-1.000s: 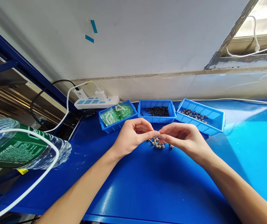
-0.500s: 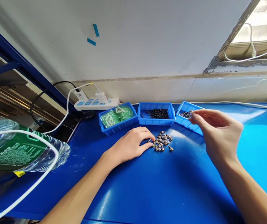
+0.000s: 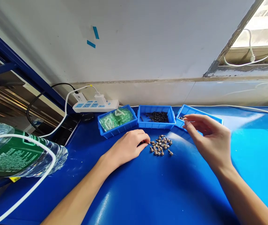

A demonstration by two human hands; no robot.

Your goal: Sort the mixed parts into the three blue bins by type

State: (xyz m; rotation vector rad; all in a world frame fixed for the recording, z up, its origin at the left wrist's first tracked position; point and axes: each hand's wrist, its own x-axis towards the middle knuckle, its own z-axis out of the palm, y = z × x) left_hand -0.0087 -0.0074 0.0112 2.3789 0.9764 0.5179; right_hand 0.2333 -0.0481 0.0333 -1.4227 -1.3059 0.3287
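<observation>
A loose pile of small metal screws (image 3: 160, 145) with thick collars lies on the blue tabletop. At the pile's left edge, my left hand (image 3: 129, 145) is closed in a pinch, a small screw (image 3: 148, 142) showing at its fingertips. My right hand (image 3: 208, 137) is over the near side of the right blue bin (image 3: 200, 112), thumb and forefinger close together. What sits between those fingers is too small to make out. A few small metal parts (image 3: 182, 117) show in that bin beside the fingertips; my hand hides most of its inside.
The middle blue bin (image 3: 145, 125) holds black screws (image 3: 158, 117). Green packets (image 3: 117, 118) fill the left blue bin (image 3: 118, 130). Behind stands a white power strip (image 3: 96, 105) with cables. A large water bottle (image 3: 19, 153) and a white cable (image 3: 37, 181) crowd the left side.
My right hand has moved left and slightly down along the right bin. My left hand has drawn a little left from the pile, its fingers closing together.
</observation>
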